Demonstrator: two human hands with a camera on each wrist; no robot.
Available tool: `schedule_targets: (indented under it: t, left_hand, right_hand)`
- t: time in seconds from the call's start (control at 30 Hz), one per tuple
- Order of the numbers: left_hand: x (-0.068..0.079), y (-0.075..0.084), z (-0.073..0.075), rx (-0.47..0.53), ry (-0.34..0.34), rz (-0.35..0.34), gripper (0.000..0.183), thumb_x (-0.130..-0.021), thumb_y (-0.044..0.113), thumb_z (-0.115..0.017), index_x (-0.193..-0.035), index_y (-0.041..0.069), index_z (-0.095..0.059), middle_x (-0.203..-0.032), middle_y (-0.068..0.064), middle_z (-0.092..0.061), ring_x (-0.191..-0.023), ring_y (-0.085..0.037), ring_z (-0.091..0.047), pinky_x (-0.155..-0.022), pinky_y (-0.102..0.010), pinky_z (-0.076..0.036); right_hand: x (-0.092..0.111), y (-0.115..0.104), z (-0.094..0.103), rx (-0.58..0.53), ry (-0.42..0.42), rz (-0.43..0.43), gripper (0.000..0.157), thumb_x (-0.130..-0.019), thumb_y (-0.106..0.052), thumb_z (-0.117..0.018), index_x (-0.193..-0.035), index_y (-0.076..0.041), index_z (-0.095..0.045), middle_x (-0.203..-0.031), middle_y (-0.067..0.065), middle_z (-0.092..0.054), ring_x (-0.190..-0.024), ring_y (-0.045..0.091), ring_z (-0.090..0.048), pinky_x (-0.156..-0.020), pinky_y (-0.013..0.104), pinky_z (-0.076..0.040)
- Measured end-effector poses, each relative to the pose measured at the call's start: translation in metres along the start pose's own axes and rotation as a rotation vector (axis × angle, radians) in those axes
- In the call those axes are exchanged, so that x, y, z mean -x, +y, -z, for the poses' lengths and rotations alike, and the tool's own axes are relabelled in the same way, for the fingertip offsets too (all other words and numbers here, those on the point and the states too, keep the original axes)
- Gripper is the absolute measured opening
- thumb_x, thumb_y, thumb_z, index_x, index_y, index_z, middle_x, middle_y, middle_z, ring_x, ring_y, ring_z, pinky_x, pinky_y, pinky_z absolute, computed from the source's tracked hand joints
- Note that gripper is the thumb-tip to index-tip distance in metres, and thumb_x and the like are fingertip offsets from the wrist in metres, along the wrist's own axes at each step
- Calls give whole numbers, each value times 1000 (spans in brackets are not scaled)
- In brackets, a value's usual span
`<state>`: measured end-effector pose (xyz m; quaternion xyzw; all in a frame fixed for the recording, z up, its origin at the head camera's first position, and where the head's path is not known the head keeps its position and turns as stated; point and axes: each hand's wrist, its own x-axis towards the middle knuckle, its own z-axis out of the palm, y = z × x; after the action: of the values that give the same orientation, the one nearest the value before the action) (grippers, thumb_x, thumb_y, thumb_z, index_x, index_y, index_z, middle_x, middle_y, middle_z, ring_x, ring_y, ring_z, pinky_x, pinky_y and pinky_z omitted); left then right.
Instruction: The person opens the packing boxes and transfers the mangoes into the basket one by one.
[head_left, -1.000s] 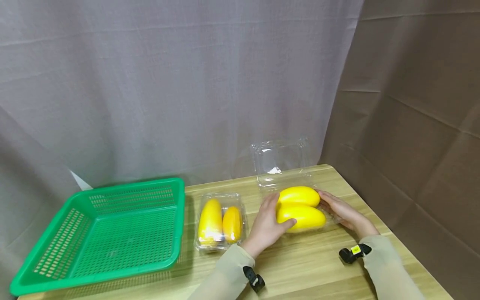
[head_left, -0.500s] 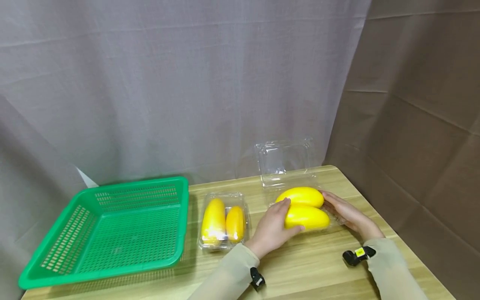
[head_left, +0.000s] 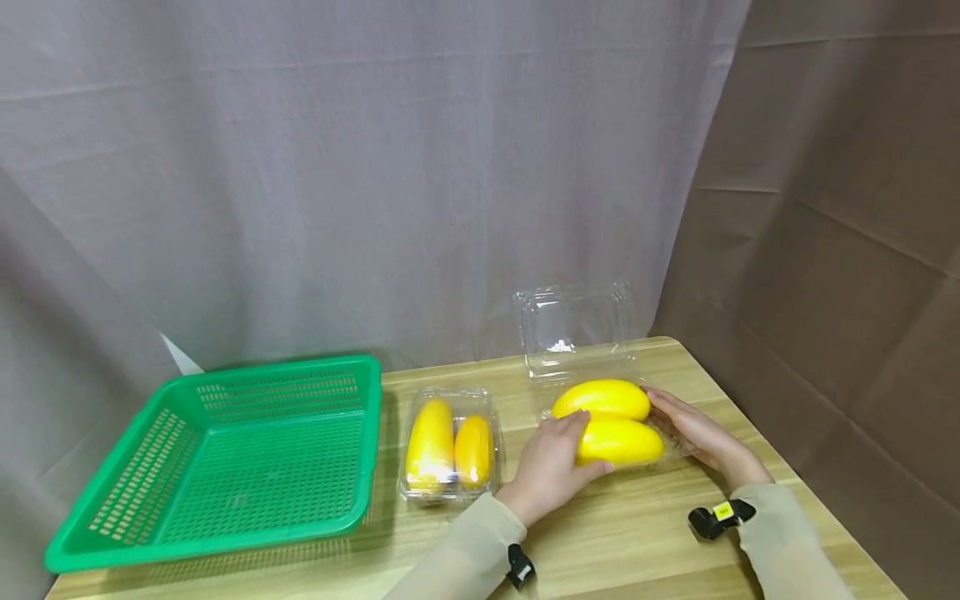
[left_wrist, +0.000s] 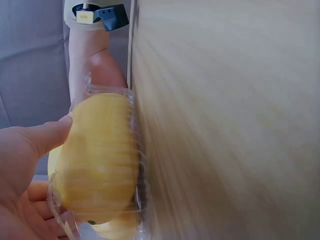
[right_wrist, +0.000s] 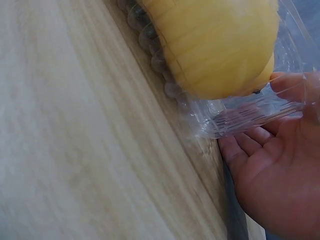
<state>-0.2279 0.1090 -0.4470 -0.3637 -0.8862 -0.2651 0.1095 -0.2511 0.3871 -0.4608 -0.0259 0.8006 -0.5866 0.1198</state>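
Observation:
Two yellow mangoes lie side by side in a clear plastic clamshell box [head_left: 672, 439] at the right of the table: a rear mango [head_left: 602, 398] and a front mango [head_left: 622, 442]. Its lid [head_left: 577, 329] stands up at the back. My left hand [head_left: 551, 467] holds the box's near left corner, thumb along the front; in the left wrist view its thumb [left_wrist: 52, 135] reaches the mango over the rim. At the right end my right hand [head_left: 697, 429] grips the box wall. In the right wrist view the fingers [right_wrist: 245, 145] are outside and partly under it.
Left of my left hand stands a second clamshell box [head_left: 450, 496] with a larger mango [head_left: 431, 446] and a smaller mango [head_left: 472, 450] under its closed lid. A green plastic basket [head_left: 369, 433] sits at the table's left. Grey curtain [head_left: 360, 183] hangs behind the table [head_left: 615, 542].
My left hand has slid right along the front mango, its fingertips now over that mango's left end. The right hand keeps its place at the box's right end. The head view has shifted slightly.

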Motion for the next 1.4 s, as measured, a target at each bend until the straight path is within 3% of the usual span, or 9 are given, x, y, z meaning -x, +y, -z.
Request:
schedule_targets:
  t: [0.3,0.7,1.23,1.4]
  left_hand:
    - [-6,6,6,134,-56,59,60,-82,41,-68,-131,12,-50,-128,0,-54,-115,-12,-50,-96,-25,-38]
    - [-19,4,12,133,-171,94,70,-79,51,-68,-132,8,-50,-125,-1,-55,-112,-12,-51,-94,-25,-40]
    - [-21,0,12,217,-148,129,66,-77,51,-70,-127,10,-56,-120,3,-59,-106,-9,-54,-90,-23,-41]
    - [-26,3,16,245,-128,133,66,-76,51,-70,-127,11,-56,-120,3,-59,-106,-9,-54,-91,-23,-41]
  right_hand:
    - [3,-1,0,41,4,6,69,-99,-48,-29,-149,-5,-7,-150,24,-14,-134,40,-18,-106,54,-16]
    - [1,-4,-2,10,8,-3,68,-99,-47,-29,-149,-5,-7,-150,24,-13,-135,40,-15,-106,55,-13]
    - [2,-1,-5,7,20,-33,70,-99,-49,-30,-149,-6,-6,-151,23,-9,-135,41,-13,-106,55,-15]
    - [3,0,-2,14,39,-58,69,-98,-49,-31,-150,-9,-8,-151,21,-6,-125,41,-27,-91,44,-41]
